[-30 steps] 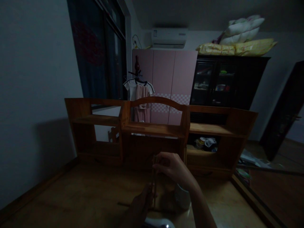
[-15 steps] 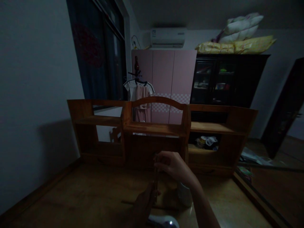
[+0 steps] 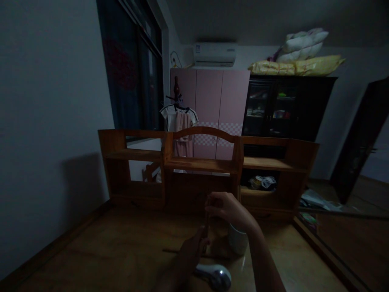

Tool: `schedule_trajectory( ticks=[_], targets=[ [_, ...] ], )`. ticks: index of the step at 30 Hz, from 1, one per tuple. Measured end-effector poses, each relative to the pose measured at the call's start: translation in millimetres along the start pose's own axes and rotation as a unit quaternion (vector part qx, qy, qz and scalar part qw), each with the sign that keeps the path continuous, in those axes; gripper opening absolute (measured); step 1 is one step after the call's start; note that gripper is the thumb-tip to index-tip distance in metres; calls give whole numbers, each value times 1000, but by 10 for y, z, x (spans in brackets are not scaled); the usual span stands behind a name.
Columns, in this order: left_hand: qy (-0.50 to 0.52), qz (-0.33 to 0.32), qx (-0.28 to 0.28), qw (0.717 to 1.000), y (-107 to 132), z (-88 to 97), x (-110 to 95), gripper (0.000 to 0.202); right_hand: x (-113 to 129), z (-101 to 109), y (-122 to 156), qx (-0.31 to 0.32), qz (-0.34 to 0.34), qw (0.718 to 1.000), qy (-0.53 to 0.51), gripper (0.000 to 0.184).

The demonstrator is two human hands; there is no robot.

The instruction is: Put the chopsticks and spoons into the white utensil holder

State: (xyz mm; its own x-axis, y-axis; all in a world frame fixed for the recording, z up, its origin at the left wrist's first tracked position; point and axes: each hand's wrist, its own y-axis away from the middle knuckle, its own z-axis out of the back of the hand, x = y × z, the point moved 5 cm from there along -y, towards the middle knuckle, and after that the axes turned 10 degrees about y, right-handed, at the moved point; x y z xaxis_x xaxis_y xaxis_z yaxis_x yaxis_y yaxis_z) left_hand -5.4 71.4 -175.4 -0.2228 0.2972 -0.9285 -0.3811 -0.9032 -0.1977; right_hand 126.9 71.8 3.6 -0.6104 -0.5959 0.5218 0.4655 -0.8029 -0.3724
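Observation:
The room is dim. My right hand (image 3: pixel 227 211) is closed round the top of a thin upright stick (image 3: pixel 206 229), perhaps chopsticks, held over the wooden desk (image 3: pixel 106 251). My left hand (image 3: pixel 190 253) pinches the same stick lower down. A pale cup (image 3: pixel 237 239) stands on the desk just right of the stick, under my right wrist. A shiny metal object (image 3: pixel 217 275), like a ladle or spoon bowl, lies on the desk near my left hand. Another thin stick (image 3: pixel 174 251) lies flat on the desk behind my left hand.
A wooden shelf unit (image 3: pixel 200 164) stands along the desk's far edge, with small items (image 3: pixel 261 182) in its right lower bay. Behind it are a pink wardrobe (image 3: pixel 209 109), hanging clothes (image 3: pixel 179 121), a dark cabinet (image 3: pixel 285 109) topped with bedding, and a wall on the left.
The view has shifted, so hands, cup and shelf sit a little further right and higher. Both hands keep the same hold on the stick. More of the metal object shows.

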Motion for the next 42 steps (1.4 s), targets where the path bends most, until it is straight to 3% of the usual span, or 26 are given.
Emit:
schedule_trajectory(
  ticks=[8, 21, 30, 38, 42],
  targets=[
    [13, -63, 9, 998, 39, -12, 22, 38, -116, 21, 14, 34, -45, 998, -19, 12],
    [-56, -36, -11, 998, 23, 2, 93, 39, -152, -29, 65, 35, -45, 998, 5, 11],
    [-3, -4, -7, 1000, -55, 14, 146, 32, -138, -9, 50, 45, -39, 998, -35, 9],
    [-58, -16, 13, 998, -70, 33, 102, 31, -130, -50, 21, 62, -45, 996, -37, 12],
    [-79, -29, -4, 996, -52, 56, 115, 30, -148, -65, 13, 54, -46, 997, -25, 13]
  ],
)
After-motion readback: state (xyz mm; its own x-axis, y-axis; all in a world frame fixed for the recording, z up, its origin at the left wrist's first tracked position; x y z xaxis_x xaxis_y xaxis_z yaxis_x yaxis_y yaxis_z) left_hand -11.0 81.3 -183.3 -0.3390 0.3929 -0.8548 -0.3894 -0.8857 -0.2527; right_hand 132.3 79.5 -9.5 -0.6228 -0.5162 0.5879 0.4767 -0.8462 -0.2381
